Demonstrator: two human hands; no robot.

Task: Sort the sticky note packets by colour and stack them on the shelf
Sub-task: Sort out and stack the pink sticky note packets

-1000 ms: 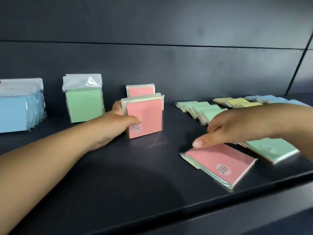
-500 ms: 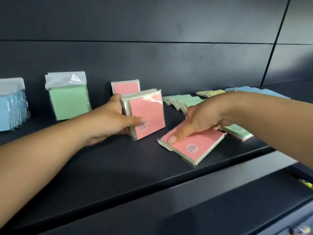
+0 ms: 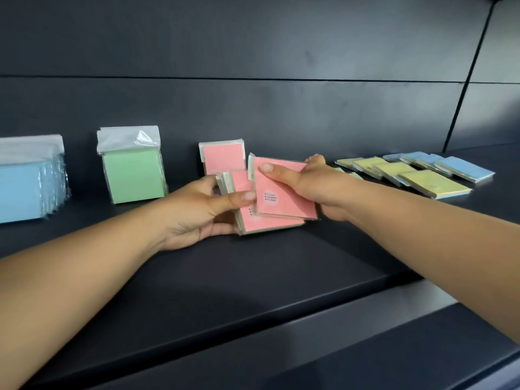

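My left hand [image 3: 202, 212] grips a small bundle of pink packets [image 3: 247, 220] standing on the dark shelf [image 3: 253, 277], thumb across the front. My right hand [image 3: 312, 187] holds another pink packet [image 3: 284, 192] tilted against the front of that bundle, thumb on its face and fingers behind it. One more pink packet [image 3: 222, 157] leans upright against the back wall just behind them. Left of it stands a green packet [image 3: 133, 171], and a row of upright blue packets [image 3: 25, 187] fills the far left.
Yellow packets [image 3: 416, 178] and blue packets [image 3: 455, 166] lie flat in overlapping rows at the right of the shelf, with a sliver of green packets [image 3: 349, 173] behind my right wrist. A lower ledge [image 3: 365, 327] runs along the shelf's front edge.
My right hand lifted the pink packet off the shelf and carried it left, up against the bundle in my left hand. The camera view shifted right.
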